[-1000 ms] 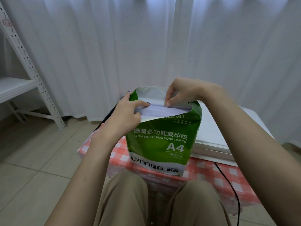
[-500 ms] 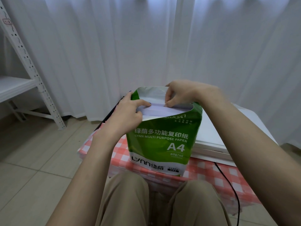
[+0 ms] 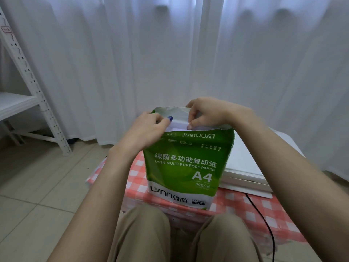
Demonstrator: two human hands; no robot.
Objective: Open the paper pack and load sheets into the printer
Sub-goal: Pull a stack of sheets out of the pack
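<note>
A green A4 paper pack (image 3: 186, 167) stands upright on the checked tablecloth (image 3: 264, 207), its top wrapper torn open. White sheets (image 3: 179, 127) show inside the opening. My left hand (image 3: 146, 132) is at the pack's top left corner, fingers curled over the front edge of the wrapper. At the top right, my right hand (image 3: 204, 112) pinches the sheets inside the opening between thumb and fingers. The white printer (image 3: 247, 167) lies flat behind and to the right of the pack, lid closed, partly hidden by my right forearm.
A black cable (image 3: 262, 216) runs down over the table's front right edge. A white metal shelf rack (image 3: 28, 87) stands at the left. White curtains (image 3: 170, 53) hang close behind the table. My knees are against the table's front edge, with tiled floor at the left.
The front flap of the wrapper now stands up higher, hiding more of the sheets. My left thumb has lifted off the flap and both hands shifted slightly along the opening.
</note>
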